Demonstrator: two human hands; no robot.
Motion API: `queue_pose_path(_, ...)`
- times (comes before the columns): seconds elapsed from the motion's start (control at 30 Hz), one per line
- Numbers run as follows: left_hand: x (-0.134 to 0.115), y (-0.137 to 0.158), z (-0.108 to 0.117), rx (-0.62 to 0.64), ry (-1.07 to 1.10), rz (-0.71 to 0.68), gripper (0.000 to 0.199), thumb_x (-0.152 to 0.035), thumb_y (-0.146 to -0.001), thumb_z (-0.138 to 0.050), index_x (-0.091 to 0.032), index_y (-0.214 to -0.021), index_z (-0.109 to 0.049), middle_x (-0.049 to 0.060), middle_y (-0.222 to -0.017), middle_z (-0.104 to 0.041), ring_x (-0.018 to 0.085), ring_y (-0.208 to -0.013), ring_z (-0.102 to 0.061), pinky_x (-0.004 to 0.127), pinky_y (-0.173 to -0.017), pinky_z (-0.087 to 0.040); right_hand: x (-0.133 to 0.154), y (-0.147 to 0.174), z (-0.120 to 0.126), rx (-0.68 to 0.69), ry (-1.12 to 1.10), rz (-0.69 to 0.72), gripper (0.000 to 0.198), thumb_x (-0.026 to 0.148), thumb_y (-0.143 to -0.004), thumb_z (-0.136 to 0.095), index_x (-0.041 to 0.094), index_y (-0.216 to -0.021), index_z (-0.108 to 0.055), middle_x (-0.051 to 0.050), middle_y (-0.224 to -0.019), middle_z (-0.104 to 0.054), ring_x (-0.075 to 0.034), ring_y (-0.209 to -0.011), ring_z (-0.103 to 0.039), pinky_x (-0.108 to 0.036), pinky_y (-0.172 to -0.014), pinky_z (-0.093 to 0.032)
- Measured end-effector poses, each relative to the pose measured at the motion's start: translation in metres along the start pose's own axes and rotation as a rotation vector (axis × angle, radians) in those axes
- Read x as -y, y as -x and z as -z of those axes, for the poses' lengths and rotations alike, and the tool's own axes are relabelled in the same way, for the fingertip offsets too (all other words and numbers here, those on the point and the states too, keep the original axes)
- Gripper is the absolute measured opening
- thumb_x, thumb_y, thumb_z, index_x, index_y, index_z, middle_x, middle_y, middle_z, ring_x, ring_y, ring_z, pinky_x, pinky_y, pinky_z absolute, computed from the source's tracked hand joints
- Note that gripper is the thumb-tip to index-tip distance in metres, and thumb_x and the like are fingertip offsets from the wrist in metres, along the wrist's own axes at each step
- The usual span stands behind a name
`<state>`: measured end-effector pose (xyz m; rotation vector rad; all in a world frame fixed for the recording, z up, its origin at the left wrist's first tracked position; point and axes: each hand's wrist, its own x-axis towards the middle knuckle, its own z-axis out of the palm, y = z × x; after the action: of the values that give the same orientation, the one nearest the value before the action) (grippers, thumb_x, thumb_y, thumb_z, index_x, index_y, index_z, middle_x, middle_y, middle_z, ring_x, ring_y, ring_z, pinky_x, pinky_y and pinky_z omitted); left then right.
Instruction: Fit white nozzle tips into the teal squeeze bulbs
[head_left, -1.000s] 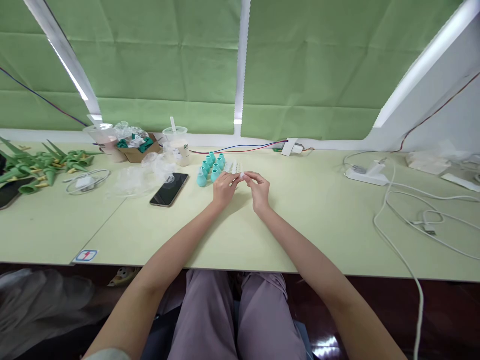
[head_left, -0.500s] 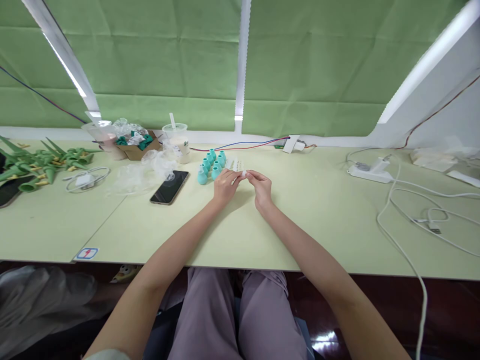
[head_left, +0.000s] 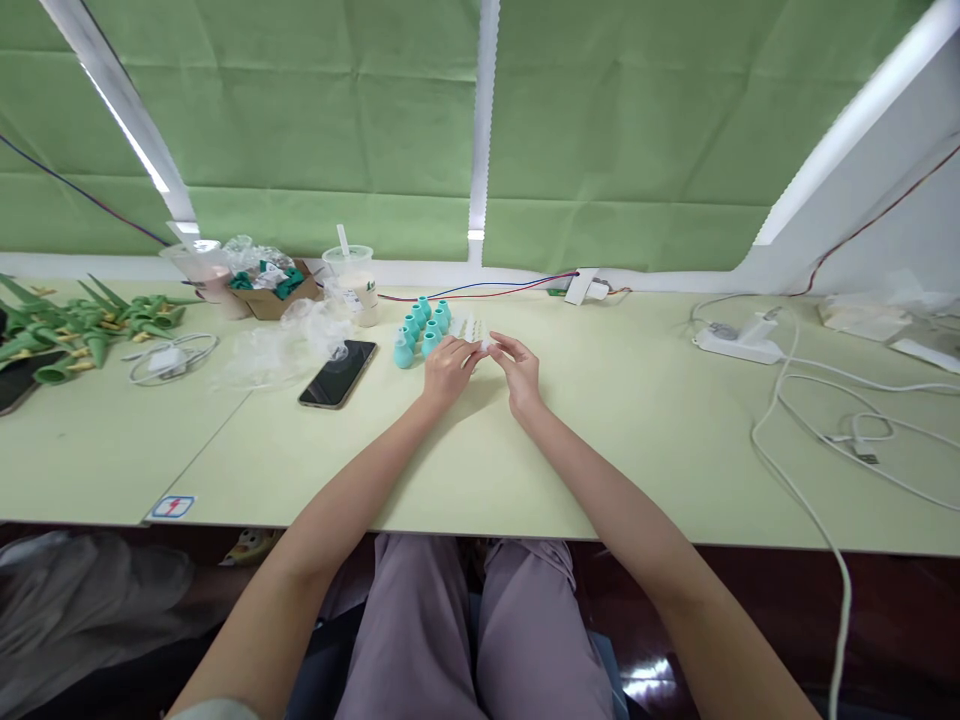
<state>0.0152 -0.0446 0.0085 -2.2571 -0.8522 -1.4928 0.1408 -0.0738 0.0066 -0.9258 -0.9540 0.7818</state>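
Observation:
My left hand (head_left: 448, 370) is closed, pinching a small white piece (head_left: 485, 344) between thumb and fingers. My right hand (head_left: 520, 376) meets it from the other side, thumb and index finger at the same piece, which is too small to identify. Just beyond my left hand, several turquoise bulb-shaped pieces with open necks (head_left: 403, 350) stand in two rows. Beside them, partly hidden behind my fingers, lie small whitish pieces in rows (head_left: 471, 326).
A black phone (head_left: 337, 375) and crumpled clear plastic (head_left: 277, 345) lie to the left. Behind them are a drink cup with a straw (head_left: 352, 285) and a cardboard box (head_left: 277, 300). Green plastic parts (head_left: 97, 325) pile up at far left. A power strip (head_left: 739, 345) and white cables lie right.
My right index finger has lifted slightly, widening the gap above the thumb. Both hands otherwise stay together around the white piece. The view has shifted very slightly.

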Motion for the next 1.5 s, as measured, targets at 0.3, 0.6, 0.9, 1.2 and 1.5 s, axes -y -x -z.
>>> queue_pose_path(0.3, 0.000, 0.001, -0.002, 0.005, 0.007, 0.004, 0.026, -0.033, -0.089, -0.048, -0.017, -0.082, -0.067, 0.003, -0.067, -0.066, 0.013, -0.063, -0.054, 0.027, -0.060, -0.040, 0.000, 0.002, -0.002, -0.043, -0.005, 0.006, 0.023, 0.040, -0.059, -0.073, 0.019, -0.069, -0.070, -0.006, -0.088, -0.069, -0.021, -0.094, -0.061, -0.038, -0.088, -0.046)
queue_pose_path(0.6, 0.005, 0.001, -0.001, 0.053, -0.015, -0.016, 0.029, -0.036, -0.089, -0.047, -0.018, -0.082, -0.069, 0.003, -0.064, -0.063, 0.013, -0.061, -0.050, 0.027, -0.058, -0.037, -0.005, -0.006, 0.003, -0.019, -0.049, -0.004, 0.019, 0.034, -0.053, -0.078, 0.021, -0.064, -0.070, -0.002, -0.077, -0.069, -0.019, -0.084, -0.062, -0.035, -0.082, -0.048)
queue_pose_path(0.9, 0.005, 0.000, 0.001, 0.013, -0.108, -0.088, 0.024, -0.032, -0.088, -0.050, -0.018, -0.082, -0.069, 0.002, -0.064, -0.064, 0.012, -0.062, -0.049, 0.026, -0.058, -0.037, -0.006, -0.002, 0.001, -0.021, -0.086, -0.070, 0.026, 0.039, -0.056, -0.076, 0.019, -0.071, -0.070, -0.003, -0.082, -0.071, -0.019, -0.089, -0.062, -0.034, -0.088, -0.045)
queue_pose_path(1.2, 0.010, 0.001, 0.003, 0.111, -0.128, -0.111, 0.025, -0.033, -0.090, -0.047, -0.019, -0.088, -0.067, 0.003, -0.068, -0.065, 0.014, -0.066, -0.052, 0.027, -0.060, -0.038, -0.010, -0.006, 0.005, 0.055, -0.104, -0.241, 0.036, 0.043, -0.052, -0.076, 0.019, -0.078, -0.069, -0.003, -0.089, -0.070, -0.018, -0.093, -0.060, -0.030, -0.083, -0.045)
queue_pose_path(1.5, 0.015, -0.005, 0.005, 0.166, -0.128, 0.000, 0.025, -0.027, -0.091, -0.043, -0.022, -0.094, -0.067, 0.004, -0.078, -0.066, 0.015, -0.074, -0.052, 0.029, -0.065, -0.038, -0.018, -0.027, 0.024, 0.029, 0.181, -0.111, 0.028, 0.038, -0.062, -0.069, 0.020, -0.083, -0.070, -0.004, -0.092, -0.069, -0.015, -0.082, -0.060, -0.028, -0.075, -0.045)
